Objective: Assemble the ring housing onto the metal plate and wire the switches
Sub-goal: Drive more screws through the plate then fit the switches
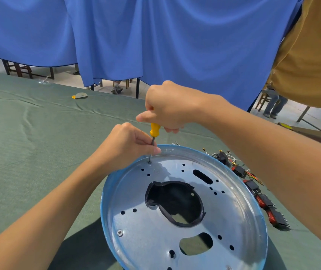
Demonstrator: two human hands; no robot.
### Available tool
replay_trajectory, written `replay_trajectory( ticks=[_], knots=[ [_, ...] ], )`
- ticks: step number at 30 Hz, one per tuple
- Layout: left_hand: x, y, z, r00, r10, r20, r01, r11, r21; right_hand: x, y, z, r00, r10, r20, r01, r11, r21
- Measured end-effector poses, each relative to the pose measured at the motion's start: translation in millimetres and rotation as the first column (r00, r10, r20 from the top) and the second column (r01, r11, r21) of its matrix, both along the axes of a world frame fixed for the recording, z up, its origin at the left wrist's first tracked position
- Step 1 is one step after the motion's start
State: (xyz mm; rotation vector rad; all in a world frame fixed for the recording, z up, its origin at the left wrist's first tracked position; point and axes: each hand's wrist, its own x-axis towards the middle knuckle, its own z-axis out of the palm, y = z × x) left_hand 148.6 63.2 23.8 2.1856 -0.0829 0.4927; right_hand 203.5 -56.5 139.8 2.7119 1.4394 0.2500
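A round metal plate (231,207) with a blue rim lies on the green cloth, full of holes. Black ring housing (177,201) shows through its big middle cutout. A yellow-handled screwdriver (153,130) stands upright with its tip in a hole near the plate's far left edge. My right hand (169,108) grips the handle from above. My left hand (128,147) pinches the metal shaft just above the plate. One screw (120,233) sits in the plate's near left part. Red and black switches (263,201) with wires lie in a row to the right of the plate.
The green cloth (38,152) covers the whole table. A small yellow and grey object (79,95) lies far off at the back. Blue curtains hang behind the table. A person in a tan shirt (311,55) stands at the right edge.
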Motion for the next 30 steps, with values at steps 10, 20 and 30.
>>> replay_trajectory(
  ticks=[10, 20, 30],
  knots=[
    [1, 1, -1, 1.000, -0.031, 0.003, 0.032, 0.999, -0.036, -1, -8, 1, 0.994, 0.063, -0.091, -0.056, 0.995, 0.080],
    [0, 4, 3, 0.999, -0.045, -0.010, 0.046, 0.997, 0.058, 4, 5, -9, 0.999, -0.001, 0.045, -0.002, 0.998, 0.063],
    [0, 7, 1, 0.986, -0.158, -0.054, 0.159, 0.987, 0.011, 5, -5, 3, 0.985, 0.025, -0.171, -0.021, 0.999, 0.025]
  ],
)
